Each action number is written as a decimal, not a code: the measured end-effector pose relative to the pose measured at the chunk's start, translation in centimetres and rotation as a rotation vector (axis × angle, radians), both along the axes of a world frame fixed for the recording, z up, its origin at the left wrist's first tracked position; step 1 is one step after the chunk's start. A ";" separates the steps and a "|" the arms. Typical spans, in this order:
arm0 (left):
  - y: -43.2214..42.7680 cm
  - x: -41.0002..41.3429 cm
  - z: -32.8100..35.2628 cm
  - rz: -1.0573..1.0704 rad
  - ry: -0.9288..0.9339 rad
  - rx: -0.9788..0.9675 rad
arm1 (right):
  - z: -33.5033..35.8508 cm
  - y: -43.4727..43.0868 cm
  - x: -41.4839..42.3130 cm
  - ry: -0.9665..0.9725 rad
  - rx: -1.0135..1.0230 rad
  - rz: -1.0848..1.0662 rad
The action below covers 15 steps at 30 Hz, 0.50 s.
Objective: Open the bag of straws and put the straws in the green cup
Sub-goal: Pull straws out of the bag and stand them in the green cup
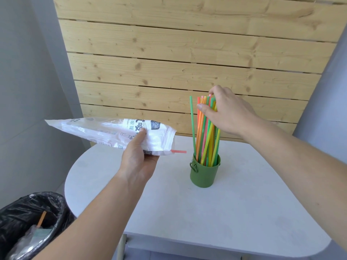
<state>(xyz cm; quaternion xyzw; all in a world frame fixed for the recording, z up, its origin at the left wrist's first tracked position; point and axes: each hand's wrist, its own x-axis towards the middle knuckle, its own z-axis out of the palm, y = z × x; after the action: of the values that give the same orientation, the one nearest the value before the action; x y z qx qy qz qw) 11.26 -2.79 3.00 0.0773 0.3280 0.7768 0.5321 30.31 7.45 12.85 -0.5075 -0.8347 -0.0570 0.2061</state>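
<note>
Two bare arms reach out over a white table (234, 212). Down by the left elbow sits a bin (28, 222) lined with a black bag, with some scraps inside it. Out in front, the left hand (138, 158) is closed on the bag of straws (105, 131). Its thumb presses on top of the bag and its fingers curl under, near the open end. From that grip the bag sticks out to the left, held up in the air, flat and almost empty. One red straw (178, 151) pokes out of the open end just to the right of the grip, pointing toward the green cup (204, 174). That cup stands upright on the table. It is full of straws (205, 132) in green, orange, yellow and pink, and they stand tall and lean a little. Over their tops is the right hand (228, 111), thumb and fingers pinched around the upper ends of the bunch. One green straw stands a bit apart, left of the pinch. Behind it all is a wall of wooden boards (169, 62).
</note>
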 end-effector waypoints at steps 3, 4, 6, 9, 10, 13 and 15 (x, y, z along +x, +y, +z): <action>-0.1 -0.2 0.0 0.002 0.002 -0.001 | 0.3 -0.2 0.1 0.046 0.018 -0.038; -0.1 -0.2 0.0 0.002 0.002 -0.002 | 0.4 -0.3 0.3 0.057 0.026 -0.048; -0.2 -0.3 0.1 0.001 0.003 -0.005 | 0.5 -0.7 0.8 0.083 0.047 -0.053; -0.3 -0.2 0.2 -0.004 0.003 -0.003 | 0.4 -1.6 1.4 0.143 0.119 -0.035; -0.4 -0.1 0.3 -0.007 0.007 0.001 | 0.3 -1.9 1.7 0.181 0.169 -0.029; -0.5 0.2 0.6 -0.011 0.027 0.015 | 0.1 -3.3 2.3 0.392 0.372 0.023; -0.7 0.2 0.9 -0.015 0.040 0.029 | -0.6 -5.3 2.3 0.547 0.361 0.085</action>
<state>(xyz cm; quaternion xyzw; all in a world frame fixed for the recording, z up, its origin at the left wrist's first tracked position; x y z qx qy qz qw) 11.45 -3.48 3.90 0.1030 0.3263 0.7757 0.5302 32.65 2.18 12.28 -0.4239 -0.7452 -0.0571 0.5116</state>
